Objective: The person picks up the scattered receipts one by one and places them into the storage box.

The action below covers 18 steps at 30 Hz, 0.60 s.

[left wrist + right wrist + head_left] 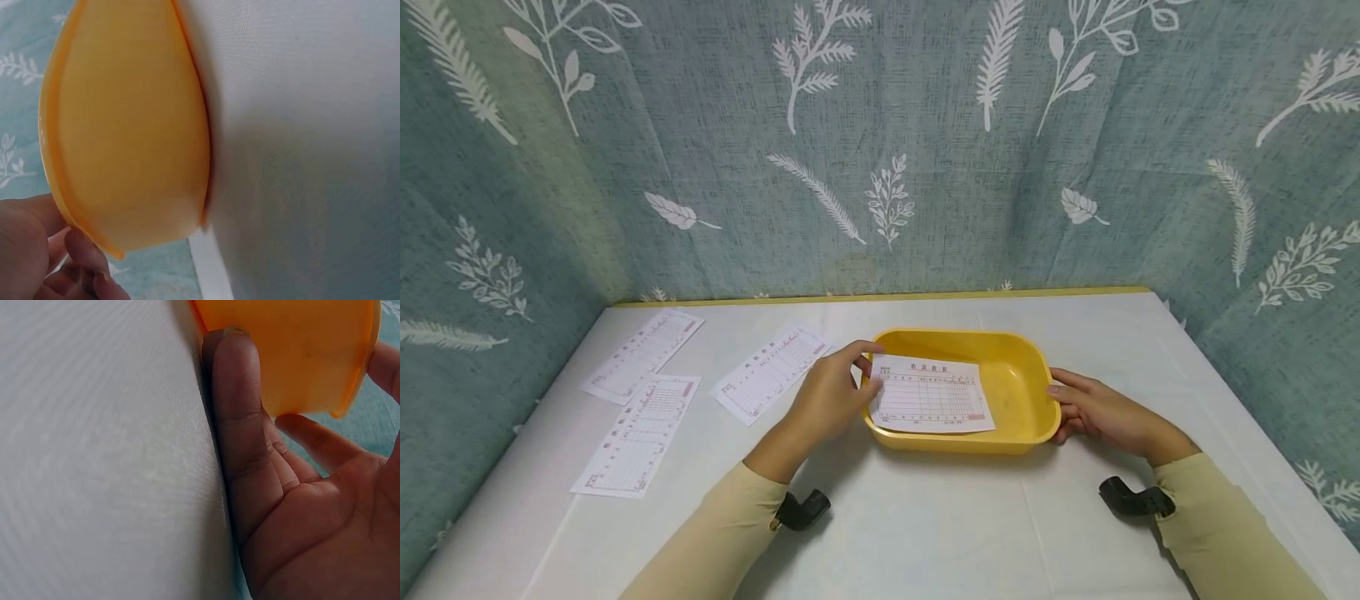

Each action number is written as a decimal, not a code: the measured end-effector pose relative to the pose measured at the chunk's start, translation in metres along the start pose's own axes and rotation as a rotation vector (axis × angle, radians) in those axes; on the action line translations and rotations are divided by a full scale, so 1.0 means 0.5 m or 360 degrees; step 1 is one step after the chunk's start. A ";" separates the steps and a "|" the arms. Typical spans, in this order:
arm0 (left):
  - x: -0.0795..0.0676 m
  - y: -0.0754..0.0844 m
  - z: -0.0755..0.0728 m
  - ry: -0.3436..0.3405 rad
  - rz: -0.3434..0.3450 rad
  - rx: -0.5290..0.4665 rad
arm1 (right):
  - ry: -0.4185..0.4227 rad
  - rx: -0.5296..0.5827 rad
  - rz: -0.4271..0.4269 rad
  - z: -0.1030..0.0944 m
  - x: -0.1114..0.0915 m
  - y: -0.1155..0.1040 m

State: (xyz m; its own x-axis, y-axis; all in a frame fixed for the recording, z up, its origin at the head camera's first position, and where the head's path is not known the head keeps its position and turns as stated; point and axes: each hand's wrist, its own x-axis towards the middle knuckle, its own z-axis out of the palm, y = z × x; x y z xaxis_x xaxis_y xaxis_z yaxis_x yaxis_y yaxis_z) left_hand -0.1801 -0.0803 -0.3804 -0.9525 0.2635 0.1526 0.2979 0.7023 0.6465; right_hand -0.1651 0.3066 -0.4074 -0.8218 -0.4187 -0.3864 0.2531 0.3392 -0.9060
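Note:
A yellow plastic basin (1015,392), oblong with rounded corners, stands on the white table. In it lies a white printed form slip (934,396) with a ruled grid; whether other slips lie beneath is hidden. My left hand (831,383) grips the basin's left end by the rim, beside the slip's left edge. At the opposite end, my right hand (1105,414) holds the basin with the thumb at the rim. The right wrist view shows fingers (237,394) of that hand against the basin's outer wall (300,356), close to the tabletop.
Left of the basin, several similar slips lie flat: one slip (771,372) near my left hand, another slip (643,354) at the back, and a slip (636,437) farther forward. Leaf-patterned green cloth (850,208) rises behind the white table (940,533) and at its sides.

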 end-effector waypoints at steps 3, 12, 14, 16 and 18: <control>0.005 0.001 -0.002 -0.0019 -0.0005 0.0043 | -0.0009 -0.0002 -0.0007 0.001 0.000 -0.005; 0.021 0.001 0.010 -0.0063 0.0029 0.0179 | -0.0028 0.0031 -0.0029 0.000 0.002 0.001; 0.024 0.000 0.011 -0.0074 0.0041 0.0209 | -0.0043 0.0044 -0.0050 -0.002 0.002 0.004; 0.026 0.000 0.012 -0.0083 0.0049 0.0229 | -0.0057 0.0061 -0.0067 -0.004 0.004 0.006; 0.028 0.001 0.013 -0.0092 0.0048 0.0247 | -0.0071 0.0070 -0.0083 -0.005 0.004 0.007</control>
State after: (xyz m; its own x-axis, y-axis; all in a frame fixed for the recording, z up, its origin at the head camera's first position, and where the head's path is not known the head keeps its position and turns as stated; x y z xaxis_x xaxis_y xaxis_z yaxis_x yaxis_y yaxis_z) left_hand -0.1929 -0.0721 -0.3828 -0.9391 0.3205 0.1242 0.3368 0.7859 0.5185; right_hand -0.1671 0.3090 -0.4111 -0.8111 -0.4725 -0.3448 0.2336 0.2789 -0.9315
